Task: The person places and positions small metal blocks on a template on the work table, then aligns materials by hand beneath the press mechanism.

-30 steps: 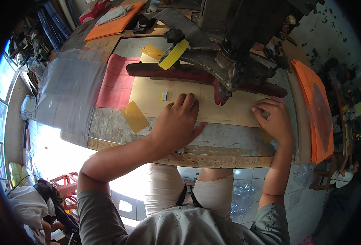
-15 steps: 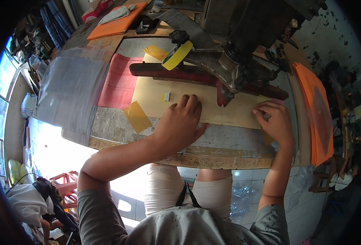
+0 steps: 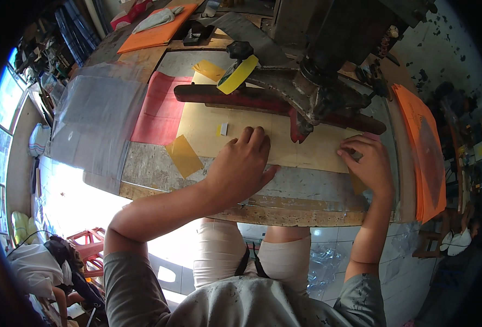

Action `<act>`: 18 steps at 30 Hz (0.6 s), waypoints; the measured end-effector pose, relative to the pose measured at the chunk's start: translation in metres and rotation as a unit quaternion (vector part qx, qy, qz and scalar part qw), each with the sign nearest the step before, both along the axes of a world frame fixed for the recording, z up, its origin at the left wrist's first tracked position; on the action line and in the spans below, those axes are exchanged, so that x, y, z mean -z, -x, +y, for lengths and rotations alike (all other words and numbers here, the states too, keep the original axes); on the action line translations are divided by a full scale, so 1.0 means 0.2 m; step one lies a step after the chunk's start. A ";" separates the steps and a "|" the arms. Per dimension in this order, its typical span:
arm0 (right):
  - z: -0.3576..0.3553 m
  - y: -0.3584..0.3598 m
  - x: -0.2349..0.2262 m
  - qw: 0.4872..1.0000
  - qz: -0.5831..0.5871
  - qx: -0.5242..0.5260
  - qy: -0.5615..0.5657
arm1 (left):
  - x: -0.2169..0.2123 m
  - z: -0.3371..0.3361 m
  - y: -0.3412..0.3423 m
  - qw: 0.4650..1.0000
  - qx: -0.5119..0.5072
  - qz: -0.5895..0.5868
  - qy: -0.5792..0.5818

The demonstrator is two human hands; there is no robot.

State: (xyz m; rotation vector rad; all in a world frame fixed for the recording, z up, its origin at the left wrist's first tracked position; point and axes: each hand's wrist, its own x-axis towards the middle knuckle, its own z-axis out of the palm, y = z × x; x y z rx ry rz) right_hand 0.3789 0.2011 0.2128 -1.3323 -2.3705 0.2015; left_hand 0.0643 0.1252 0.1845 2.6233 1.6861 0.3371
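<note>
A tan sheet [image 3: 208, 120] lies on the grey metal plate [image 3: 159, 169] of the bench, partly under a dark red bar [image 3: 230, 99]. My left hand [image 3: 240, 163] rests on the sheet's near middle, open, fingers stretched forward and thumb apart. A small white block [image 3: 223, 129] sits on a bit of yellow tape left of those fingertips. Over the sheet's right end, my right hand [image 3: 369, 161] has its fingers bent and its thumb close to the index fingertip. Whatever lies between these tips is hidden.
A heavy machine head [image 3: 328, 92] stands above the bar, with a yellow tape roll [image 3: 238, 75] on its left arm. Pink sheet [image 3: 159, 109] and clear plastic sheets [image 3: 96, 114] lie left. Orange sheets [image 3: 423, 147] stand at the right edge. Another person [image 3: 39, 270] is lower left.
</note>
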 end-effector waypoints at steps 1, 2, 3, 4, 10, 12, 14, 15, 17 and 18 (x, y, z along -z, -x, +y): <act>0.00 0.00 0.00 1.000 -0.005 -0.005 -0.007 | 0.00 0.00 0.00 1.000 -0.002 0.002 0.005; 0.00 0.00 0.00 1.000 -0.004 -0.005 -0.007 | -0.01 0.00 0.00 1.000 -0.002 0.003 0.005; 0.00 0.00 -0.01 1.000 -0.008 -0.004 -0.006 | -0.01 0.00 0.00 1.000 -0.001 0.005 0.006; 0.00 0.00 -0.01 1.000 -0.012 -0.002 -0.006 | -0.01 0.00 0.00 1.000 0.000 0.008 0.006; 0.00 0.00 -0.01 1.000 -0.023 -0.008 -0.012 | -0.01 -0.01 0.00 1.000 0.001 0.002 0.006; 0.00 -0.01 0.00 1.000 -0.021 -0.007 -0.014 | -0.03 -0.01 -0.01 1.000 -0.001 0.006 0.016; 0.00 -0.01 0.00 1.000 -0.019 -0.004 -0.015 | -0.05 -0.01 -0.01 1.000 -0.001 0.009 0.026; 0.00 -0.01 -0.01 1.000 -0.023 -0.001 -0.018 | -0.06 0.00 -0.01 0.999 0.000 0.016 0.035; -0.03 0.00 -0.01 0.999 -0.025 0.004 -0.026 | -0.06 -0.02 -0.01 0.999 0.003 0.023 0.037; -0.05 0.00 -0.02 1.000 -0.010 0.014 -0.006 | -0.04 -0.02 -0.01 0.999 0.002 0.016 0.031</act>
